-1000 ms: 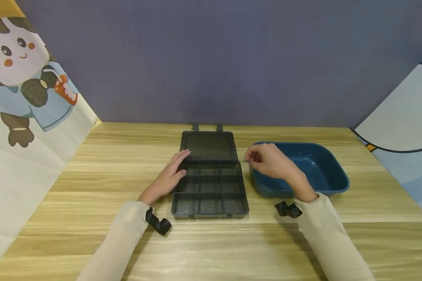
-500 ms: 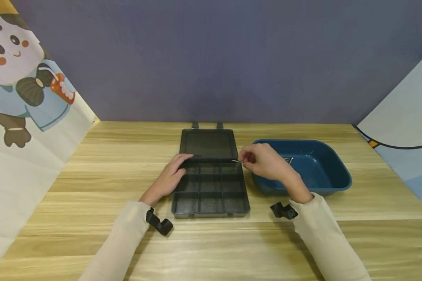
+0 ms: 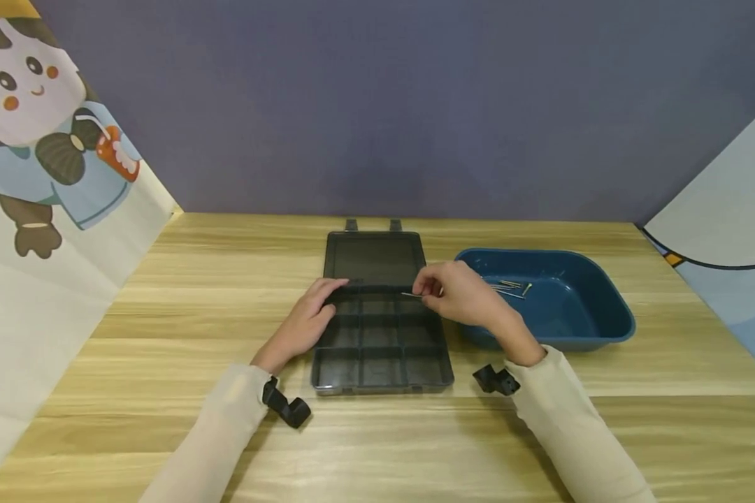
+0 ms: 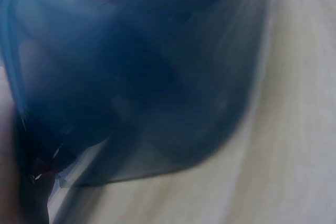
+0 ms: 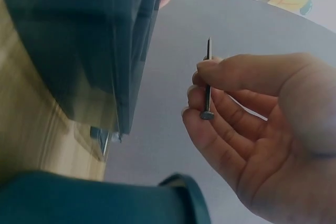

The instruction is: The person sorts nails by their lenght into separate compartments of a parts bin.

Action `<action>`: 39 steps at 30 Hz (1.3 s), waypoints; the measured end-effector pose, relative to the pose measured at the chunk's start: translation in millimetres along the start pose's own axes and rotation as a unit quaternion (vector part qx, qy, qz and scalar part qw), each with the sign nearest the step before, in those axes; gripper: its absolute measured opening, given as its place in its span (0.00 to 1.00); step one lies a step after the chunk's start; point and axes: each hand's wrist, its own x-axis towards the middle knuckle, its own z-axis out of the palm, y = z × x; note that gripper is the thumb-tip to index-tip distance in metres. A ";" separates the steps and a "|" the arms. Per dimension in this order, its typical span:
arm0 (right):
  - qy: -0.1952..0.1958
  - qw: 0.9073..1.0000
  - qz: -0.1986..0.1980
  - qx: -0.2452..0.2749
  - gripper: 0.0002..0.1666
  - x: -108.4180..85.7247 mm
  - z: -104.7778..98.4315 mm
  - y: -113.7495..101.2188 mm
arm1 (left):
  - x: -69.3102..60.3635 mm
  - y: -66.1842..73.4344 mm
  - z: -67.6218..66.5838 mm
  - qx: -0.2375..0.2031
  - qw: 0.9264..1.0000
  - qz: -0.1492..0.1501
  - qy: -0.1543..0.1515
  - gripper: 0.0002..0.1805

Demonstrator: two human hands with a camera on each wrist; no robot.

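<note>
A dark translucent compartment box (image 3: pixel 382 365) lies on the table, its lid (image 3: pixel 375 256) folded back at the far side. My left hand (image 3: pixel 303 318) rests along the box's left edge with fingers extended near the hinge line. In my right hand (image 3: pixel 456 292) a metal nail (image 5: pixel 208 85) is pinched between thumb and fingers, point up and flat head down in the right wrist view. Seen from the head, that hand is above the box's back right compartments. The left wrist view is filled by the blurred wall of the box (image 4: pixel 152 77).
A blue plastic basin (image 3: pixel 604 307) stands to the right of the box. Several nails (image 3: pixel 509 288) lie at its left end, partly hidden by my right hand. A grey-purple panel (image 3: pixel 377 105) closes off the table's back edge.
My right hand has moved left from over the basin's edge to above the box, carrying the nail. More nails in the basin are uncovered. The left hand stays about where it was.
</note>
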 end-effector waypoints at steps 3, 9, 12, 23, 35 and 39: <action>-0.003 1.000 -0.004 0.005 0.07 0.5 4.2 -1.8 | -0.1 0.5 1.3 0.000 1.000 -0.003 0.001 0.27; -0.007 1.000 0.001 0.002 0.06 0.3 14.7 -5.7 | -0.3 1.2 3.4 -0.002 1.000 -0.003 -0.002 0.27; -0.008 1.000 0.009 -0.002 0.06 -0.9 18.3 -9.5 | 0.3 0.8 4.7 0.000 1.000 0.002 0.000 0.27; -0.032 0.998 0.042 -0.019 0.03 -6.6 21.4 -18.1 | 0.6 0.1 2.6 -0.005 1.000 -0.004 -0.001 0.27; -0.047 0.998 0.021 -0.035 0.05 -9.4 22.6 -13.2 | 1.7 -0.5 1.6 0.000 1.000 -0.001 -0.004 0.27; -0.052 0.998 0.020 -0.035 0.05 -9.5 23.2 -11.0 | 1.5 0.1 1.1 0.002 1.000 0.001 -0.003 0.27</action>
